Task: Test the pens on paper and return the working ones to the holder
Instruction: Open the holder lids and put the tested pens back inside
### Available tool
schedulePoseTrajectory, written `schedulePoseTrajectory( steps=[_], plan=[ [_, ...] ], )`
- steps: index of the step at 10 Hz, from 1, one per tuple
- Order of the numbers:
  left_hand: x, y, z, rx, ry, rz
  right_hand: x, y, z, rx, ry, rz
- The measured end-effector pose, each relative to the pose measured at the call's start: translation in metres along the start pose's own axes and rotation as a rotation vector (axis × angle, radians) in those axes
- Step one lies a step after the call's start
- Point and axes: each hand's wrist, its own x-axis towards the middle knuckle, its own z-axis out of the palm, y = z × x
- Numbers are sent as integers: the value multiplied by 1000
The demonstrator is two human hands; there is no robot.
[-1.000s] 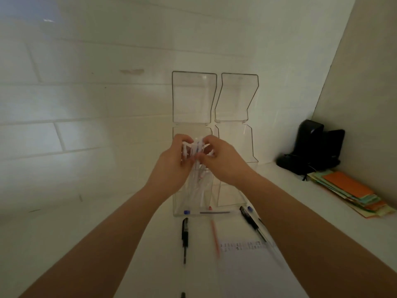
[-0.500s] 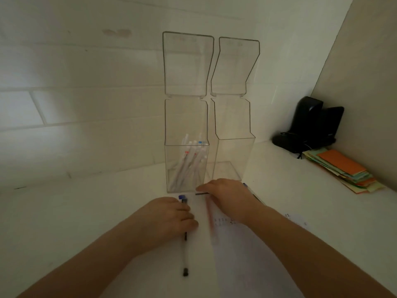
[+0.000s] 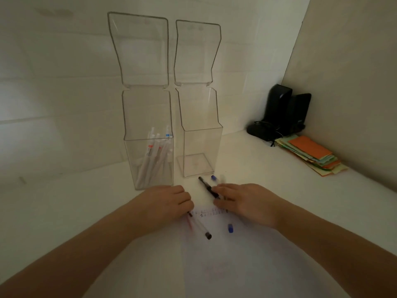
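On a white desk [image 3: 268,168], both hands gather loose pens beside the scribbled test paper [image 3: 214,254]: the left hand [image 3: 165,203] curls around a clear pen [image 3: 199,227], the right hand [image 3: 242,201] pinches a black pen [image 3: 207,187], within reach of the pen-filled holder [image 3: 148,155].

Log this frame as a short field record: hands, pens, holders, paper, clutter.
left hand: curled over pens on the paper, grip on a clear pen with a black end
right hand: on the table, fingers round a black pen
left holder: clear, lid up, holds white pens
right holder: clear, lid up, no pens inside
paper: white sheet with test scribbles near the top edge
loose: blue cap on the paper
clutter: coloured paper stack, black device in the corner
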Motion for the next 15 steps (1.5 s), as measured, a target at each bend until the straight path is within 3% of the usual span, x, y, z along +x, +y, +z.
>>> schedulePoseTrajectory(
  steps=[1, 2, 3, 5, 6, 7, 8, 9, 10, 11, 12, 13, 14, 15],
  plan=[
    [4, 7, -27, -280, 265, -340, 3, -5, -14, 220, 253, 66],
    [33, -7, -70, -557, 653, -619, 29, 6, -62, 774, 737, 359],
    [83, -37, -96, -767, 831, -732, 66, 37, -106, 994, 958, 652],
    [106, -53, -66, -639, 450, -823, 98, 47, -86, 906, 553, 778],
    [94, -49, -67, -682, 517, -756, 82, 41, -85, 927, 662, 739],
    [77, -28, -64, -530, 681, -611, 46, 29, -71, 827, 481, 744],
    [60, 1, -46, -528, 611, -508, 36, -5, -26, 521, -74, 672],
    [45, 18, -15, -597, 550, -502, 41, -20, -21, 440, -105, 610],
    [23, 19, 13, -658, 593, -648, 49, 10, -82, 1535, 483, 726],
    [-1, -1, 14, -605, 880, -878, 69, 48, -138, 1741, 426, 686],
    [-10, -18, 1, -631, 1108, -1014, 105, 63, -145, 531, -191, 688],
    [-2, -40, -19, -778, 1183, -1045, 130, 52, -124, -364, -249, 390],
    [15, -92, -73, -910, 1119, -1004, 124, 65, -128, -73, 211, 571],
    [37, -127, -113, -985, 1056, -862, 126, 93, -136, 522, 661, 892]
  ],
)
